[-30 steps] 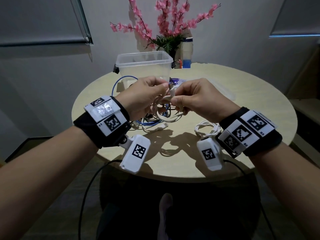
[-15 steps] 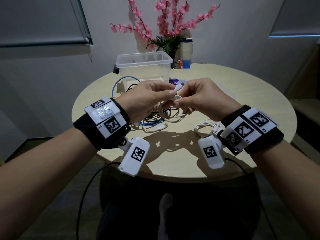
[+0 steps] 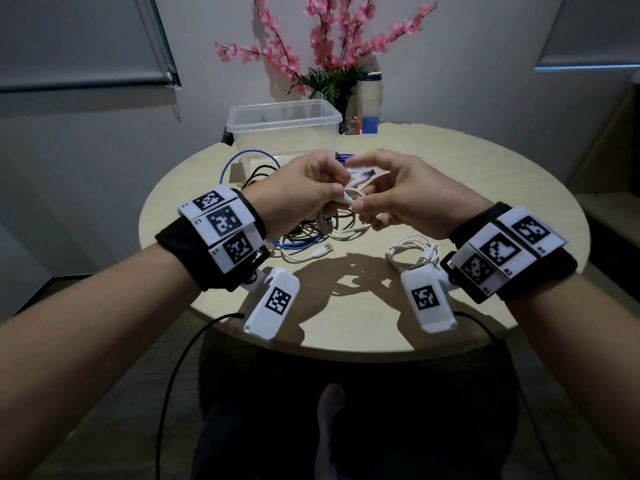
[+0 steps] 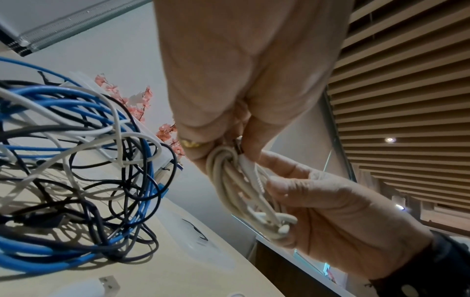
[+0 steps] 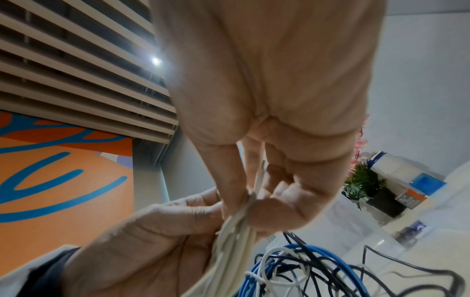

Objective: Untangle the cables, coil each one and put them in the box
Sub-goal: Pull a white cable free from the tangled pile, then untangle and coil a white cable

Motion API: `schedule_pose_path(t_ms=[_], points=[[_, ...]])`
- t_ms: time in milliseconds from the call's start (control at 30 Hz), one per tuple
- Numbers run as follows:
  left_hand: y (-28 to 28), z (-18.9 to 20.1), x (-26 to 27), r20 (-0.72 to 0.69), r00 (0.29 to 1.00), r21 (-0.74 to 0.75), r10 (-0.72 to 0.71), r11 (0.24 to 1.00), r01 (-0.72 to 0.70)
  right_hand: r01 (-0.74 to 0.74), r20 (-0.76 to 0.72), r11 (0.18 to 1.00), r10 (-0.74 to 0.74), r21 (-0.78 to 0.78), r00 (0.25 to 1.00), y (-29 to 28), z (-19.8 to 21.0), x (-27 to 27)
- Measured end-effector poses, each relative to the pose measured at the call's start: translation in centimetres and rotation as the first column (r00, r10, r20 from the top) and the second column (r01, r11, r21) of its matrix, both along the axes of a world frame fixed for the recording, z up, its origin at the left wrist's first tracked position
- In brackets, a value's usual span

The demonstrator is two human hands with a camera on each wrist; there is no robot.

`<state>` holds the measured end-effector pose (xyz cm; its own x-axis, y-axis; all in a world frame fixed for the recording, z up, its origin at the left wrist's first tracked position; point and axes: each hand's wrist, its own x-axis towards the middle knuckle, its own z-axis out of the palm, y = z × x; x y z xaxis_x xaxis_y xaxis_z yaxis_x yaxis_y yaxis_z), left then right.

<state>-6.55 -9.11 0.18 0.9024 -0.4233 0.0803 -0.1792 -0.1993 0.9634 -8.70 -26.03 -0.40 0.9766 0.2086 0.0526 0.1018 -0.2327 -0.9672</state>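
Cream-white cable coil [image 3: 349, 197] sits between my two hands, held above the middle of the round table [image 3: 519, 188]. Left hand [image 3: 301, 195]: fingers curled round the bundle of loops, gripping it where the strands gather; the left wrist view shows the loops [image 4: 229, 180] pressed under the thumb. Right hand [image 3: 398, 199]: thumb and forefinger pinch the coil from the other side, the remaining fingers arched and loose. In the right wrist view the strands [image 5: 236, 227] run down between both hands. Hands close together, touching through the cable.

Under the hands, toward the table's left side: a tangle of blue, black and white cables [image 3: 301, 233], loops crossing; a silver USB plug [image 3: 325, 250] lies free at its near edge. Near the table's near-right edge, just beside my right wrist: a second white cable [image 3: 412, 252], already wound into a coil, lying flat.

Clear plastic box [image 3: 284, 129] stands at the far-left edge, open at the top; I cannot tell whether anything lies inside. Behind it at the far edge: a plant with pink blossoms [image 3: 332, 46] and a white bottle with blue label [image 3: 370, 102].
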Motion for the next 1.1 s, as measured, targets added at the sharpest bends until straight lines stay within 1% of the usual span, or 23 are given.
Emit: schedule_pose_path(t_ms=[133, 233, 300, 367, 400, 467, 500, 533, 633, 667, 733, 800, 833, 867, 933, 1000, 1033, 1100], points=[[-0.7, -0.2, 0.3, -0.008, 1.0, 0.064, -0.027, 0.998, 0.027, 0.014, -0.021, 1.0, -0.014, -0.012, 1.0, -0.2, -0.2, -0.1], [-1.1, -0.8, 0.6, -0.035, 0.999, 0.098, -0.01, 0.995, 0.013, 0.043, -0.013, 0.997, -0.044, -0.066, 0.999, -0.5, -0.5, -0.2], [-1.0, -1.4, 0.9, -0.044, 0.999, 0.171, 0.022, 0.985, -0.014, 0.097, -0.016, 0.989, -0.1, -0.115, 0.995, -0.8, -0.9, 0.0], [-0.5, -1.6, 1.0, -0.034, 0.999, 0.318, 0.032, 0.948, -0.02, 0.157, -0.045, 0.975, -0.166, -0.155, 0.985, -1.3, -1.5, 0.3], [-0.2, -1.6, 1.1, 0.001, 1.0, 0.433, 0.017, 0.901, -0.016, 0.172, -0.066, 0.969, -0.186, -0.176, 0.98, -1.5, -1.8, 0.4], [0.5, -1.6, 1.1, 0.117, 0.991, 0.672, -0.069, 0.74, -0.027, 0.184, -0.1, 0.961, -0.208, -0.207, 0.973, -1.7, -2.3, 0.4], [0.7, -1.7, 1.0, 0.157, 0.981, 0.746, -0.111, 0.665, -0.044, 0.194, -0.103, 0.958, -0.22, -0.212, 0.97, -1.8, -2.4, 0.5], [0.9, -1.7, 0.8, 0.166, 0.977, 0.797, -0.134, 0.601, -0.053, 0.211, -0.095, 0.953, -0.236, -0.217, 0.967, -1.8, -2.4, 0.6], [1.3, -2.2, 0.7, 0.133, 0.975, 0.912, -0.177, 0.408, -0.05, 0.254, -0.046, 0.925, -0.278, -0.283, 0.959, -1.9, -2.3, 1.1], [1.5, -2.4, 0.7, 0.116, 0.976, 0.934, -0.187, 0.355, -0.043, 0.259, -0.043, 0.914, -0.286, -0.314, 0.957, -2.0, -2.3, 1.2], [2.0, -2.7, 0.8, 0.087, 0.974, 0.965, -0.211, 0.259, -0.031, 0.264, -0.058, 0.891, -0.306, -0.368, 0.95, -2.2, -2.1, 1.5], [2.3, -3.0, 0.8, 0.057, 0.965, 0.99, -0.257, 0.141, -0.02, 0.272, -0.079, 0.871, -0.331, -0.41, 0.94, -2.4, -1.9, 1.9], [2.4, -3.1, 0.8, 0.043, 0.959, 0.995, -0.28, 0.102, -0.015, 0.271, -0.088, 0.864, -0.338, -0.424, 0.937, -2.5, -1.9, 2.0], [2.3, -3.2, 0.8, 0.033, 0.953, 0.997, -0.302, 0.079, -0.01, 0.27, -0.093, 0.858, -0.342, -0.436, 0.935, -2.5, -1.9, 2.2], [2.2, -3.3, 0.7, 0.023, 0.943, 0.998, -0.331, 0.066, -0.001, 0.274, -0.098, 0.848, -0.354, -0.454, 0.93, -2.6, -2.0, 2.7], [2.2, -3.1, 0.7, 0.029, 0.942, 0.995, -0.336, 0.095, 0.003, 0.274, -0.109, 0.843, -0.361, -0.462, 0.926, -2.6, -2.2, 2.9], [2.2, -3.0, 0.9, 0.042, 0.944, 0.991, -0.328, 0.135, 0.002, 0.27, -0.114, 0.838, -0.363, -0.474, 0.925, -2.6, -2.3, 3.0], [2.4, -2.5, 1.3, 0.078, 0.954, 0.964, -0.288, 0.266, 0.002, 0.253, -0.121, 0.823, -0.359, -0.509, 0.925, -2.6, -2.4, 3.1]])
